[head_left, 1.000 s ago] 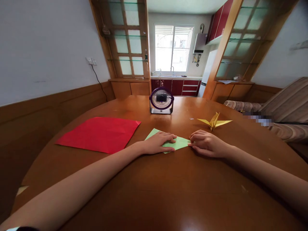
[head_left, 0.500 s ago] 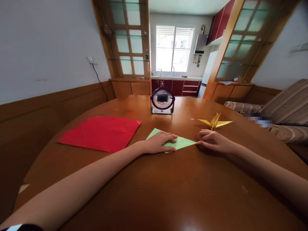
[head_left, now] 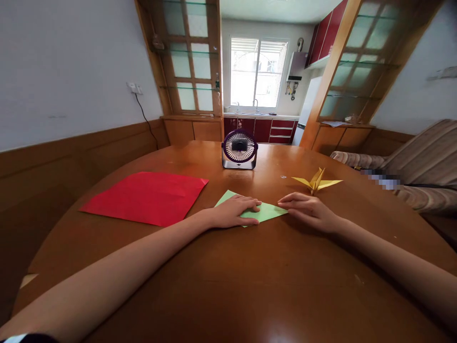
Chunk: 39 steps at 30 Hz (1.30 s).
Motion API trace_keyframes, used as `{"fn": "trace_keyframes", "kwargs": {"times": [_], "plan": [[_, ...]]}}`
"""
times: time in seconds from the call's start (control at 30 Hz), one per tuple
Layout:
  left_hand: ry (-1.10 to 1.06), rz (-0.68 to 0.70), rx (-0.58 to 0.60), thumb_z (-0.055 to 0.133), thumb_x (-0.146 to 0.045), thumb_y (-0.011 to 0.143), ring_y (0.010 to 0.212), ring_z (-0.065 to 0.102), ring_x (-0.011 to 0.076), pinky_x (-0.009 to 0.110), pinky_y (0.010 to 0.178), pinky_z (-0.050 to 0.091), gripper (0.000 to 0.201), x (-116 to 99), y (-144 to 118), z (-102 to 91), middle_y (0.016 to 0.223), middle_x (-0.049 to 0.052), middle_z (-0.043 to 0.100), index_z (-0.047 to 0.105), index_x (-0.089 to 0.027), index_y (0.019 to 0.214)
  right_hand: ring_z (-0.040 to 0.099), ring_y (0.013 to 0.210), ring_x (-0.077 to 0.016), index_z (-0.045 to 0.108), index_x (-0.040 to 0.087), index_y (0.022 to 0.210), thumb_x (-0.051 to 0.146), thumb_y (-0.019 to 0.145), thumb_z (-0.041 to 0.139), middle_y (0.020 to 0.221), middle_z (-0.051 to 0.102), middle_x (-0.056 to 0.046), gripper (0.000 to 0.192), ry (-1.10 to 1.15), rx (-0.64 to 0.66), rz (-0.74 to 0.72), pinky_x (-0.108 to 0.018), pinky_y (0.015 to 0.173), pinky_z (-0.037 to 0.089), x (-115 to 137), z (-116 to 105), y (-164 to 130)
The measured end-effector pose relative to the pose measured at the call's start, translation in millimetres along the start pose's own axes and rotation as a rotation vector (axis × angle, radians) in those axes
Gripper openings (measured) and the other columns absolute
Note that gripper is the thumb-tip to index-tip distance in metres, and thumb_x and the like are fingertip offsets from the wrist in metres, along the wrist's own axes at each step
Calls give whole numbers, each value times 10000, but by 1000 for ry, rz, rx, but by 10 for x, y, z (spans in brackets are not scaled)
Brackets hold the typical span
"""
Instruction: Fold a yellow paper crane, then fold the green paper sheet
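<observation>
A folded piece of light green paper (head_left: 268, 212) lies on the table, its narrow tip pointing right. My left hand (head_left: 235, 212) rests flat across its left part with the thumb and fingers apart, covering some of the paper. At the right tip is my right hand (head_left: 311, 212), fingers stretched out to the left over the point; whether they press on it I cannot tell. Just beyond that hand stands a yellow paper crane (head_left: 316, 182) with its wings spread.
A red sheet of paper (head_left: 148, 197) lies on the left of the brown wooden table (head_left: 228, 286). A small purple fan (head_left: 239, 148) stands at the back. To the right is a striped armchair (head_left: 421, 152), past the table's rounded edge.
My right hand has slid slightly left over the green tip, and its curled fingers have straightened. My left hand stays on the paper. The whole view has shifted a little.
</observation>
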<state>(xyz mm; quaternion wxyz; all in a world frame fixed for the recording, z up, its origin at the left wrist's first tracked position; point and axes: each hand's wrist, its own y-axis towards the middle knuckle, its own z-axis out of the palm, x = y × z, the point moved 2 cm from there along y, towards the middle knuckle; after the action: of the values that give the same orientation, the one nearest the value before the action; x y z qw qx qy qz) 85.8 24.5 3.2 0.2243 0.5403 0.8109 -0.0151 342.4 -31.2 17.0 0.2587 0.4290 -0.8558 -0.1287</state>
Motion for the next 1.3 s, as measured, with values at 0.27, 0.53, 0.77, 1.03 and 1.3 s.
{"fn": "trace_keyframes", "kwargs": {"times": [0.27, 0.53, 0.77, 1.03, 1.3], "plan": [[-47, -14, 77, 610, -454, 871, 1266, 487, 268, 412, 1048, 352, 379, -14, 7, -61, 1385, 98, 528, 599, -198, 1151, 549, 1019, -237, 544, 221, 1330, 283, 966, 438, 1146, 586, -125, 384, -229, 231, -155, -423, 901, 463, 232, 229, 121], [-197, -6, 185, 675, -385, 833, 1379, 369, 236, 372, 1120, 292, 447, -10, -1, -155, 1482, 119, 411, 571, -180, 1216, 526, 956, -233, 479, 267, 1390, 343, 976, 414, 1095, 553, -117, 426, -375, 288, -155, -427, 865, 462, 291, 254, 180], [-222, -96, 272, 684, -427, 811, 1441, 224, 269, 442, 1163, 200, 579, 22, -29, -186, 1551, 66, 291, 496, -227, 1321, 574, 1000, -214, 630, 205, 1215, 312, 982, 420, 1121, 603, -114, 332, -243, 246, -115, -388, 896, 469, 215, 179, 123], [-175, -78, 225, 667, -452, 820, 1436, 235, 290, 485, 1147, 233, 533, 19, -60, -169, 1537, 53, 323, 523, -251, 1292, 617, 867, -176, 718, 161, 839, 302, 984, 424, 966, 648, -98, 356, -142, 159, 24, -332, 804, 505, -11, -24, 10], [161, 55, 59, 612, -376, 843, 1192, 530, 259, 389, 1004, 403, 392, -154, -56, -167, 1330, 91, 546, 613, -213, 1199, 544, 1178, -247, 686, 195, 1007, 242, 950, 493, 1142, 646, -92, 206, -161, 59, -81, -448, 995, 440, -13, 42, 8]]}}
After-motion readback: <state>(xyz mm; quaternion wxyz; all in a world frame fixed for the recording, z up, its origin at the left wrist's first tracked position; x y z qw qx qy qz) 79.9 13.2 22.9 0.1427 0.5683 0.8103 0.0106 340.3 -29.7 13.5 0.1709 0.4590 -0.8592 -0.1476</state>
